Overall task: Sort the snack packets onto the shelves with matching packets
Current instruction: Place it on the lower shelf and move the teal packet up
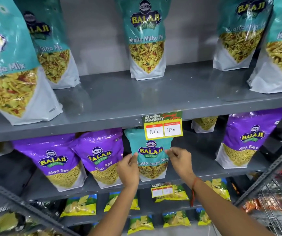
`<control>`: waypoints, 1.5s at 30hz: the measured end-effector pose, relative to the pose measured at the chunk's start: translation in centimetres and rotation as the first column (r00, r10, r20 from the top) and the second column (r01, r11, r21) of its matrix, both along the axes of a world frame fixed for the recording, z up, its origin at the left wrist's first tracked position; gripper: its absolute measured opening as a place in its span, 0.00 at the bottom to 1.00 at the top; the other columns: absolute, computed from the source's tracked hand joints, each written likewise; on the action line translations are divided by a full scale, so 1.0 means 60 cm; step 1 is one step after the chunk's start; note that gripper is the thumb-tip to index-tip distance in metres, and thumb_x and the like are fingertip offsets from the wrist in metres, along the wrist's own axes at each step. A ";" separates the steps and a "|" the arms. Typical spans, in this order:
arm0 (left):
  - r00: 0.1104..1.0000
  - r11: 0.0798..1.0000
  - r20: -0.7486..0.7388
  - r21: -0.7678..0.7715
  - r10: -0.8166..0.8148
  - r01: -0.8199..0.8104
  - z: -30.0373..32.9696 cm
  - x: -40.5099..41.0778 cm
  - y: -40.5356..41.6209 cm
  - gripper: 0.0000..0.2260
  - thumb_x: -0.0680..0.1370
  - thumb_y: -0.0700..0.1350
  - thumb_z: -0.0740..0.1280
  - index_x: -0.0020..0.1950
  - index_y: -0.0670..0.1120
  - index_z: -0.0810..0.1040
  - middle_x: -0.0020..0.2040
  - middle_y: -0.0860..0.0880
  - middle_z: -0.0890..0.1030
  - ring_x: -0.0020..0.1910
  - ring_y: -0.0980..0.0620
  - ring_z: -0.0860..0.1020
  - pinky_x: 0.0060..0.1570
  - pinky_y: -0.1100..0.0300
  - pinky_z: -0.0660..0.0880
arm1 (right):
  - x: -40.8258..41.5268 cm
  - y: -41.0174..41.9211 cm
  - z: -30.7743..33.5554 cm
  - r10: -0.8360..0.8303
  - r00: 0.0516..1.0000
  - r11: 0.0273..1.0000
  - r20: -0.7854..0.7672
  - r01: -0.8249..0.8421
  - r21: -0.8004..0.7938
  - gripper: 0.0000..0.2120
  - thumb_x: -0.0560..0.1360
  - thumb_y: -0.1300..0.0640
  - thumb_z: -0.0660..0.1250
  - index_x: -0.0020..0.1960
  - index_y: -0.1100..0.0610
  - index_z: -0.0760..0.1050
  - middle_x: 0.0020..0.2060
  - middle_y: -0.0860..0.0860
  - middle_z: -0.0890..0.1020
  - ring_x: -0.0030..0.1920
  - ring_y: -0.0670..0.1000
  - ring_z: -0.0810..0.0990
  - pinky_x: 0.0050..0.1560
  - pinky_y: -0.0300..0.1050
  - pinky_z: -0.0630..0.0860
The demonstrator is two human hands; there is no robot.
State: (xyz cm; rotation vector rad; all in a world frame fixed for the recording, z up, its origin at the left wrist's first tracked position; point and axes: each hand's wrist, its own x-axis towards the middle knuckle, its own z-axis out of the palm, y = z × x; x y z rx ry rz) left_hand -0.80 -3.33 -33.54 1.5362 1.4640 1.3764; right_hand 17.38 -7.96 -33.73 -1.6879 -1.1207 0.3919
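Note:
A teal Khatta Mitha Mix packet (pixel 151 155) stands upright on the middle shelf (pixel 205 169) among purple Aloo Sev packets (pixel 102 155). My left hand (pixel 128 169) pinches its left edge and my right hand (pixel 179 160) pinches its right edge. Matching teal packets (pixel 146 40) stand on the upper shelf (pixel 111 101), with bare room between them. The price tag hides the held packet's top right corner.
A yellow price tag (pixel 163 128) hangs from the upper shelf's front edge. More purple Aloo Sev (pixel 249 138) stands at right. Yellow chip packets (pixel 80 205) fill the lower shelves. A wire basket (pixel 276 201) and slanted metal struts sit at right.

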 end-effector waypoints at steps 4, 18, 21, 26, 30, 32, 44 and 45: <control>1.000 1.000 0.009 0.012 0.013 -0.014 0.008 -0.024 -0.069 0.14 0.76 0.43 0.71 0.31 0.48 0.76 0.23 0.56 0.70 0.25 0.58 0.66 0.27 0.64 0.61 | -0.017 -0.064 0.009 0.036 0.999 0.999 0.014 -0.036 -0.020 0.27 0.76 0.55 0.72 0.24 0.51 0.62 0.19 0.48 0.66 0.24 0.45 0.64 0.28 0.39 0.60; 0.933 0.930 0.306 0.360 -0.187 0.069 0.213 -0.112 -0.223 0.14 0.71 0.54 0.71 0.33 0.44 0.80 0.25 0.53 0.74 0.27 0.59 0.66 0.27 0.62 0.66 | -0.066 -0.252 0.264 0.171 0.978 0.913 0.117 -0.202 0.354 0.21 0.73 0.52 0.71 0.30 0.63 0.67 0.24 0.47 0.65 0.28 0.42 0.62 0.29 0.42 0.60; 0.910 0.869 0.319 0.489 -0.264 0.081 0.319 -0.103 -0.196 0.07 0.74 0.47 0.72 0.35 0.50 0.83 0.28 0.56 0.80 0.28 0.63 0.71 0.28 0.67 0.70 | -0.063 -0.234 0.374 0.145 0.975 0.856 0.171 -0.210 0.473 0.22 0.73 0.50 0.70 0.30 0.65 0.69 0.25 0.56 0.68 0.29 0.43 0.63 0.30 0.44 0.61; 0.872 0.805 0.347 0.588 -0.345 0.084 0.474 -0.069 -0.108 0.13 0.74 0.44 0.73 0.30 0.53 0.79 0.24 0.59 0.73 0.27 0.63 0.66 0.28 0.69 0.65 | -0.048 -0.168 0.520 0.063 0.976 0.774 0.207 -0.179 0.608 0.22 0.74 0.54 0.71 0.27 0.57 0.64 0.23 0.52 0.62 0.28 0.45 0.60 0.31 0.43 0.58; 0.828 0.821 0.427 0.567 -0.364 0.069 0.540 -0.038 -0.033 0.10 0.74 0.43 0.73 0.34 0.54 0.82 0.26 0.60 0.80 0.29 0.66 0.73 0.32 0.73 0.71 | -0.027 -0.090 0.566 0.048 0.986 0.737 0.160 -0.144 0.661 0.23 0.75 0.55 0.72 0.30 0.69 0.67 0.26 0.63 0.64 0.30 0.49 0.61 0.33 0.46 0.58; 0.833 0.825 0.426 0.561 -0.353 0.062 0.554 -0.027 -0.004 0.10 0.73 0.43 0.74 0.33 0.55 0.82 0.27 0.61 0.82 0.29 0.66 0.75 0.32 0.73 0.72 | -0.015 -0.050 0.571 0.031 0.990 0.754 0.139 -0.114 0.647 0.24 0.75 0.55 0.72 0.31 0.69 0.67 0.26 0.58 0.64 0.30 0.49 0.61 0.34 0.46 0.59; 0.845 0.884 0.434 0.458 -0.312 0.091 0.549 0.001 0.099 0.07 0.72 0.40 0.74 0.38 0.51 0.85 0.31 0.59 0.85 0.32 0.63 0.82 0.31 0.72 0.76 | 0.029 0.091 0.529 0.137 0.989 0.828 -0.058 -0.082 0.555 0.17 0.75 0.54 0.73 0.28 0.55 0.78 0.21 0.44 0.72 0.28 0.46 0.65 0.34 0.44 0.63; 0.844 0.881 0.429 0.461 -0.322 0.101 0.546 0.002 0.103 0.08 0.73 0.40 0.74 0.36 0.53 0.85 0.31 0.60 0.85 0.32 0.65 0.82 0.30 0.73 0.75 | 0.031 0.094 0.526 0.162 0.984 0.822 -0.070 -0.096 0.561 0.16 0.76 0.54 0.73 0.31 0.58 0.79 0.22 0.44 0.73 0.27 0.45 0.66 0.33 0.42 0.64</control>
